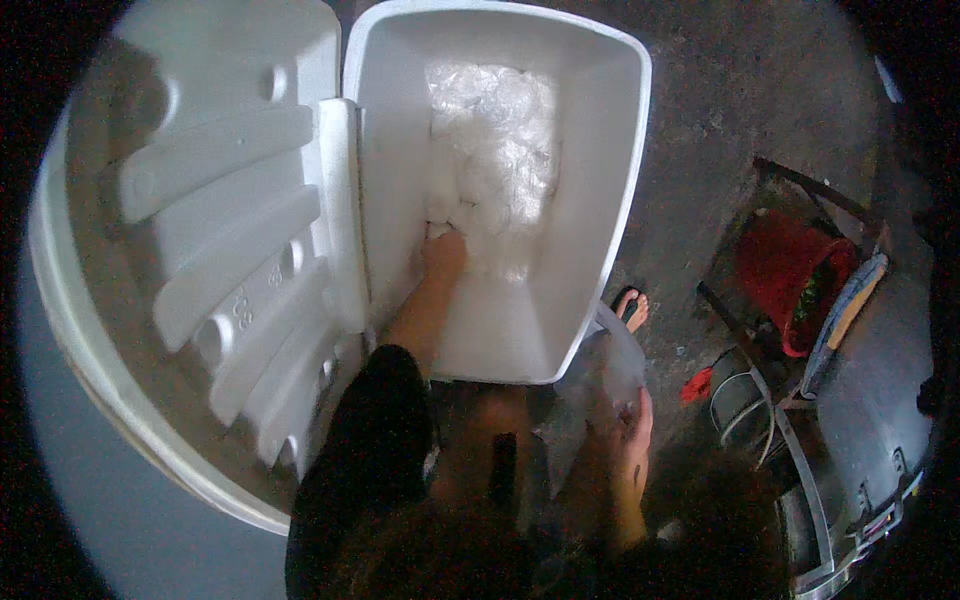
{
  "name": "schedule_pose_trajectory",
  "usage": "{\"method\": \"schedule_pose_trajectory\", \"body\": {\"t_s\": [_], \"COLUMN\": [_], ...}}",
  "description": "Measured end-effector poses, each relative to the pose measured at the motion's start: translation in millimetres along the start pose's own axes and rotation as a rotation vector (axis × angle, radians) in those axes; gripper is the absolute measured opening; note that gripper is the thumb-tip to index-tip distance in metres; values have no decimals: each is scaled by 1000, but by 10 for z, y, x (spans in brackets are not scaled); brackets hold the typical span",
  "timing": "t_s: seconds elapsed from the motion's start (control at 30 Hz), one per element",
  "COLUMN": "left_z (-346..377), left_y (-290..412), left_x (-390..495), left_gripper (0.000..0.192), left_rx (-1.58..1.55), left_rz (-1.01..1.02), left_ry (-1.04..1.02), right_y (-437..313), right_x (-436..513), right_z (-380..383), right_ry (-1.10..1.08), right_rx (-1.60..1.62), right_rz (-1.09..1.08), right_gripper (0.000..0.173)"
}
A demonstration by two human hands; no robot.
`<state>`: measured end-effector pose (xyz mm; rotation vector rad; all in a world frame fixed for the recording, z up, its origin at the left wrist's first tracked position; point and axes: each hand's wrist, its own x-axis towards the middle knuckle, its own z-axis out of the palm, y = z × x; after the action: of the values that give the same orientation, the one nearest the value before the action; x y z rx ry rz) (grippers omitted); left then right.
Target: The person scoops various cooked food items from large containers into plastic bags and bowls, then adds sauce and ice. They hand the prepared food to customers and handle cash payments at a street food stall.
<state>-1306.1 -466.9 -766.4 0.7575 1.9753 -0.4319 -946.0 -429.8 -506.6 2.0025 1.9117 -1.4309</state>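
Observation:
My left hand [444, 251] reaches deep into a white, deep chest-like container [643, 112], near its left inner wall. Its fingers touch or lie just over shiny, clear-plastic-wrapped packs [495, 142] at the bottom; the fingertips are blurred, so a grip cannot be made out. Outside the container's near right corner, my right hand [639, 431] holds a translucent plastic bag [619, 352], which hangs beside the container's wall. What the bag holds is unclear in the dim light.
A large white moulded panel [232, 225] with ridges stands close on the left. On the concrete floor [712, 97] at right are a metal frame [802, 480], a red container [795, 262] with something green inside, and a dark grey seat-like surface [870, 397]. A sandalled foot [634, 307] shows near the bag.

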Motion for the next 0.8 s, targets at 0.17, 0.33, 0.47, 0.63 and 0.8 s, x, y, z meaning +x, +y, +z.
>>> {"method": "schedule_pose_trajectory", "body": {"t_s": [0.17, 0.33, 0.47, 0.63, 0.8], "left_z": [22, 346, 274, -162, -302], "left_y": [127, 227, 298, 430, 616], "left_x": [161, 456, 368, 163, 305], "left_gripper": [17, 28, 29, 25, 41], "left_rx": [216, 117, -30, -24, -598], "left_rz": [673, 641, 415, 399, 136], "left_ry": [432, 575, 303, 415, 586], "right_y": [4, 130, 6, -232, -387], "right_x": [89, 66, 148, 291, 399], "right_z": [79, 84, 40, 6, -116], "right_ry": [117, -27, 45, 51, 103], "right_rx": [720, 185, 413, 307, 803], "right_rz": [485, -113, 212, 49, 316], "right_gripper": [52, 54, 52, 42, 41]}}
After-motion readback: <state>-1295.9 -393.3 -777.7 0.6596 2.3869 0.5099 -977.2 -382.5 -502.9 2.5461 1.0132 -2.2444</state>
